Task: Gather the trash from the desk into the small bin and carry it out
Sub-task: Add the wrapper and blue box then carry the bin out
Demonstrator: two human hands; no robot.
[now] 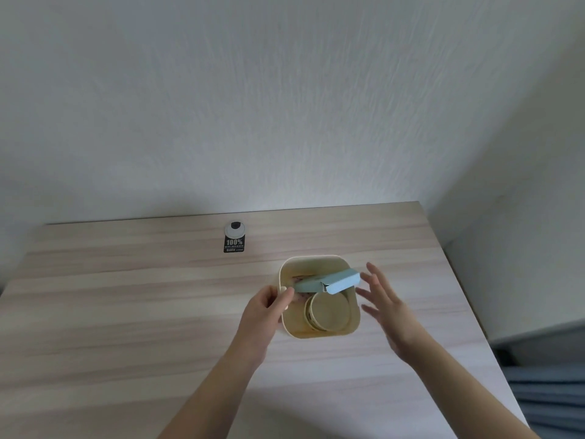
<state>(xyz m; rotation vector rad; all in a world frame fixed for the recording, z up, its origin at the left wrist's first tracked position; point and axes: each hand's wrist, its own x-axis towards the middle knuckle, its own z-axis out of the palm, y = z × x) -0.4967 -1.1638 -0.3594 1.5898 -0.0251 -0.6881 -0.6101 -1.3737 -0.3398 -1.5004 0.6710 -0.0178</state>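
On the pale wood-grain desk (pixel 126 312), right of centre, sits the small cream bin (pixel 319 331), and both hands are at it. Left hand (pixel 266 308) is curled at the bin's left rim, fingers closed on what looks like the rim itself beside the end of a light-blue cardboard box (pixel 329 282); whether it pinches the box as well, I cannot tell. That box lies tilted across the mouth of the bin, its open flap end poking over the right rim, not yet down inside. Right hand (pixel 383 299) hangs just beside that flap end, palm open, fingers spread, gripping nothing and apart from the box. Down in the bin, a round cream paper cup or lid (pixel 329 312) leans against the near wall, with something darker under the box, too hidden to name.

So the gathering step looks nearly finished: this box is the last piece visible, and it sits proud of the rim. Next move, by my reading, calls for pushing or angling the box down so it clears the rim, then a firm two-handed grasp for the carry. Only a small black-and-white tag (pixel 234 238) remains at the desk's far edge
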